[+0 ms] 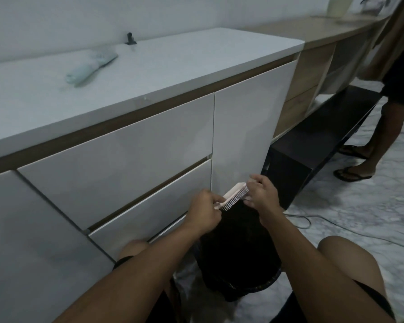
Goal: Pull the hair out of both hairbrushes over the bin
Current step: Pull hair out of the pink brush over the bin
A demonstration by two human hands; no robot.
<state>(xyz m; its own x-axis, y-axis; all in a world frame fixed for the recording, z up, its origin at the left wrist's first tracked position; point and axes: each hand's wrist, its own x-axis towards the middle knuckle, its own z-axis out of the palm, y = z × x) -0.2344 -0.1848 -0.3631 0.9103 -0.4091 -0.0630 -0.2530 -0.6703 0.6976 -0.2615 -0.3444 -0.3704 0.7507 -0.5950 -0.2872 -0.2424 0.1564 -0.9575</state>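
I see a pale pink plastic hairbrush (234, 196), flat-backed and rectangular with a row of fine white bristles facing me, held tilted above the black round bin (239, 259) lined with a dark bag. My left hand (204, 213) grips its handle end; my right hand (261, 192) pinches at the bristles by the far tip. The glossy white drawer fronts (126, 150) stand just beyond the brush, with marbled floor (359, 210) open to the right. A second, blurred light-blue hairbrush (90, 66) lies well apart on the smooth white countertop (173, 66)
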